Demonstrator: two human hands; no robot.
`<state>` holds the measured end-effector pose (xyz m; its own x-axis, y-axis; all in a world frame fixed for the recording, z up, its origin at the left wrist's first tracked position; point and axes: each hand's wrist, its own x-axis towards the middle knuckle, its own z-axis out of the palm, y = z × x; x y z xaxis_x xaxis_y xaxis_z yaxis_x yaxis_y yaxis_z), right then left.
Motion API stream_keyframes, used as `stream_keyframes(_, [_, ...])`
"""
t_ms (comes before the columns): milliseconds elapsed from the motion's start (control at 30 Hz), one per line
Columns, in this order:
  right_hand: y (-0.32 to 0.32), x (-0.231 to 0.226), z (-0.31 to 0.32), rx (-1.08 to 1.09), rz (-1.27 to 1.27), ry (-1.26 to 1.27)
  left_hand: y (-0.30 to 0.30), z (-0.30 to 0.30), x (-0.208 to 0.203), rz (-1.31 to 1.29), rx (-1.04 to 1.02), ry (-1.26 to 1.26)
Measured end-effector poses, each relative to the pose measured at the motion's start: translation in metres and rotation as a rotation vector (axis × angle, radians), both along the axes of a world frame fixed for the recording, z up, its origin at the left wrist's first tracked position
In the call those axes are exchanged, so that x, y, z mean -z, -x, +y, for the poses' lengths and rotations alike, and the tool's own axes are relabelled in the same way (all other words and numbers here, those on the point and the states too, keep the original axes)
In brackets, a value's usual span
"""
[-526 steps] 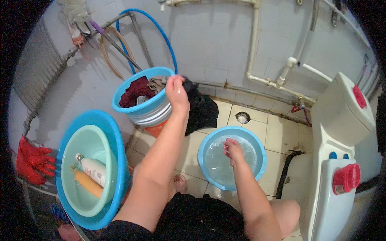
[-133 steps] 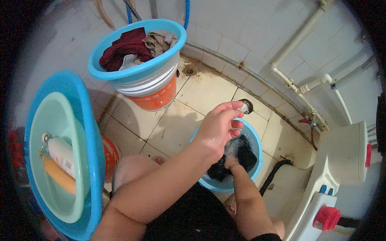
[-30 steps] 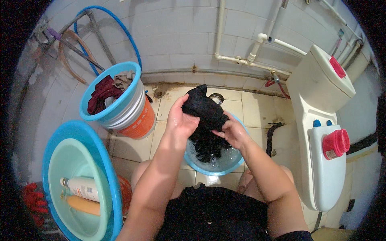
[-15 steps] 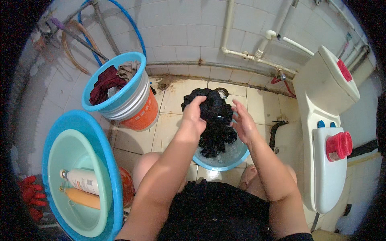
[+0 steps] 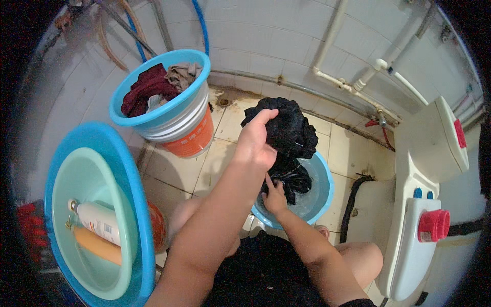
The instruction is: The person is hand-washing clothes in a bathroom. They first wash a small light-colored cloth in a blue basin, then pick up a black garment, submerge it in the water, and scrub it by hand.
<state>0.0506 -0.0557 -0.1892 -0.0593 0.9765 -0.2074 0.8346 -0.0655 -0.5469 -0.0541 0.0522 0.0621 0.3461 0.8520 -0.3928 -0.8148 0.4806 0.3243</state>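
Observation:
A bunched, wet black garment (image 5: 294,128) is held up over the far side of a light blue basin (image 5: 328,187). My left hand (image 5: 255,146) is closed on its upper part, thumb over the top. The rest of the cloth hangs down into the basin, where water shows around it. Lower down, my right hand (image 5: 276,198) reaches inside the near left rim, its fingers closing on the hanging part of the garment. Some of those fingers are hidden against the dark cloth.
A white bucket (image 5: 192,135) carries a blue basin (image 5: 116,113) of maroon and grey clothes (image 5: 148,92). At left, a pale green basin (image 5: 69,169) with two bottles (image 5: 99,220) sits in a larger blue basin (image 5: 59,148). A toilet (image 5: 404,230) stands right; pipes (image 5: 337,79) line the wall.
My right hand has dropped from beside the upper garment to its lower part in the basin. My left hand has lifted the bunched top slightly. The whole view has shifted a little.

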Motion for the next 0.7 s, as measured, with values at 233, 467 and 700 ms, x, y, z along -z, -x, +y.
stream_keyframes(233, [-0.006, 0.037, 0.027, -0.278, -0.437, 0.111, 0.006, 0.012, -0.002, 0.002, -0.091, 0.078])
stream_keyframes(467, [-0.081, 0.023, -0.012, -0.4, -0.569, 0.347, 0.016, 0.023, 0.034, -0.07, -0.1, 0.108])
stream_keyframes(700, [-0.145, -0.093, 0.024, -0.172, -0.211, 0.402, -0.007, 0.005, 0.012, -0.037, -0.052, 0.061])
